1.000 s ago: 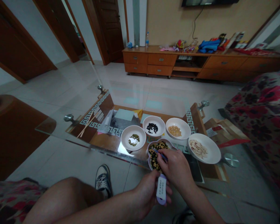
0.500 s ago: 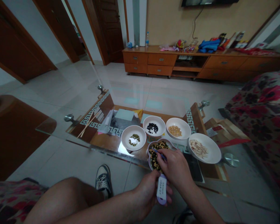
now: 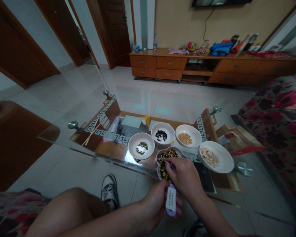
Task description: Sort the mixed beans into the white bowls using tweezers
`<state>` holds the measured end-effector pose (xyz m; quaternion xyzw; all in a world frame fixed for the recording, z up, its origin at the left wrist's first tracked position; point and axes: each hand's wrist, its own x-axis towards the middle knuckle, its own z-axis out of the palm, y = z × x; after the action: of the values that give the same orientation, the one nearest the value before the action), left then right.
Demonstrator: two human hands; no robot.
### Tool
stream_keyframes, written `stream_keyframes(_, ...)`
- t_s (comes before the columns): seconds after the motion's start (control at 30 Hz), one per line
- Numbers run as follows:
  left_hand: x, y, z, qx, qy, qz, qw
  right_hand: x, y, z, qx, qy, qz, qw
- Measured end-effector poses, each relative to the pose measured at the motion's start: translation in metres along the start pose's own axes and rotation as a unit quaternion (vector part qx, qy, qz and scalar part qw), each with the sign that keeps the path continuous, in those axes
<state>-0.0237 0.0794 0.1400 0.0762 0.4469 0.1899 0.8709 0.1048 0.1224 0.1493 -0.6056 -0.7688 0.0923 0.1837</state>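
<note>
My left hand [image 3: 156, 204] is closed around the labelled handle of a pale purple, flower-shaped bowl [image 3: 181, 152]. Mixed beans [image 3: 171, 153], dark green and yellowish, lie in it. Over the bowl, my right hand [image 3: 186, 176] pinches slim blue-purple tweezers [image 3: 165, 160], their tips down among the beans. Whether a bean is between the tips is too small to tell. Beyond the bowl stand white bowls: one with green beans [image 3: 143, 144], one with black beans [image 3: 160, 135] and one with yellow beans [image 3: 185, 138]. To the right, another holds pale flat slices [image 3: 209, 157].
The bowls stand on a glass table [image 3: 108, 154], papers [image 3: 130, 123] visible beneath. Chopsticks [image 3: 91, 133] lie at its left. A brown paper bag [image 3: 239, 136] is beyond the right edge. A wooden cabinet [image 3: 170, 62] runs along the far wall.
</note>
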Motion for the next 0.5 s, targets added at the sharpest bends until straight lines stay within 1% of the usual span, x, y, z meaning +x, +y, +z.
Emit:
stream_keyframes(0.2, 0.0057, -0.0027, -0.0046, -0.002, -0.010, 0.008, 1.000, -0.0002, -0.0002, -0.0005, 0.003, -0.006, 0.006, 1.000)
stream_keyframes(0.5, 0.0019, -0.0025, -0.0030, 0.002, -0.014, 0.012, 1.000, -0.0038, 0.0039, -0.0016, 0.014, 0.013, -0.004, 1.000)
